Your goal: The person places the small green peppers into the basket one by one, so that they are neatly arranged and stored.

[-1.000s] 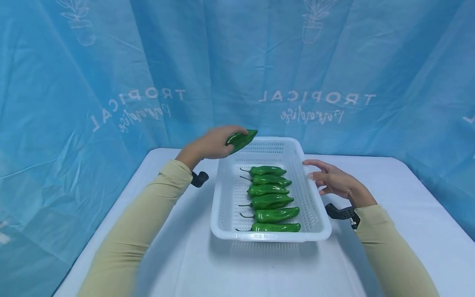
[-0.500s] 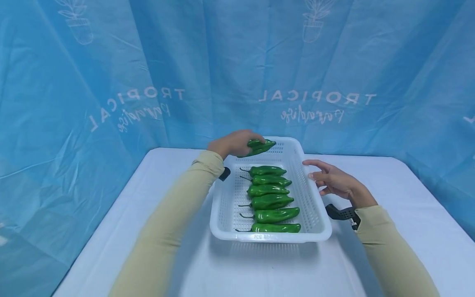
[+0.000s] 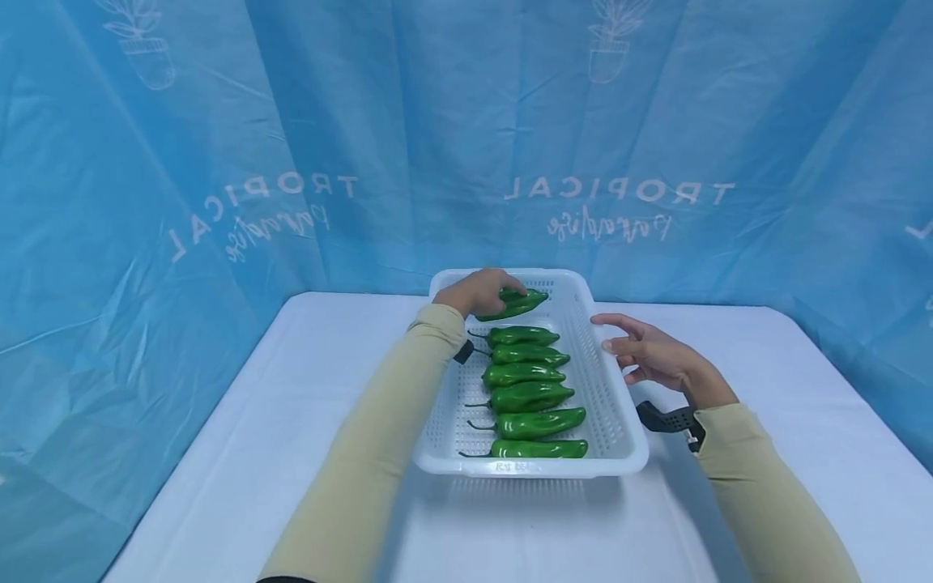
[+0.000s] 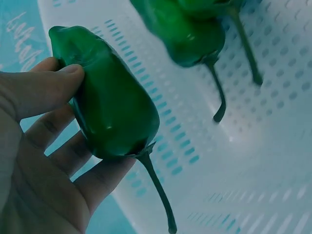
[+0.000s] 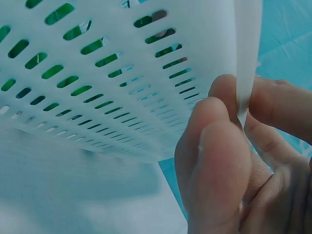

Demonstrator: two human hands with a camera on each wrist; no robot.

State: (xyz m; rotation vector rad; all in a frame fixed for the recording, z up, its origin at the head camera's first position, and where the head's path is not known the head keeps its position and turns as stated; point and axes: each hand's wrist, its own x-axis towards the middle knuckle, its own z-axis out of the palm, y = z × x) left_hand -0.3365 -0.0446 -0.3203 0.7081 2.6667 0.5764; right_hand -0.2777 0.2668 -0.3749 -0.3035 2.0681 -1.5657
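A white perforated plastic basket (image 3: 632,441) stands on the table with several glossy green peppers (image 3: 539,423) lying in a column, stems to the left. Over the basket's far end, my left hand (image 3: 481,293) holds one more green pepper (image 4: 114,97) between thumb and fingers. That pepper's stem (image 4: 158,192) points down in the left wrist view, and its tip shows beyond the fingers. At the basket's right side, my right hand (image 3: 652,354) pinches the rim (image 5: 246,63) between its fingers. Through the slots in the right wrist view, green patches show.
A white cloth covers the table (image 3: 291,389). Blue printed curtains (image 3: 466,121) hang close behind the table and along its sides. Black wrist straps (image 3: 666,419) sit at the cuffs.
My left hand has carried the held pepper rightward and down, from the basket's far left corner to over its far end. The right hand stays at the rim.
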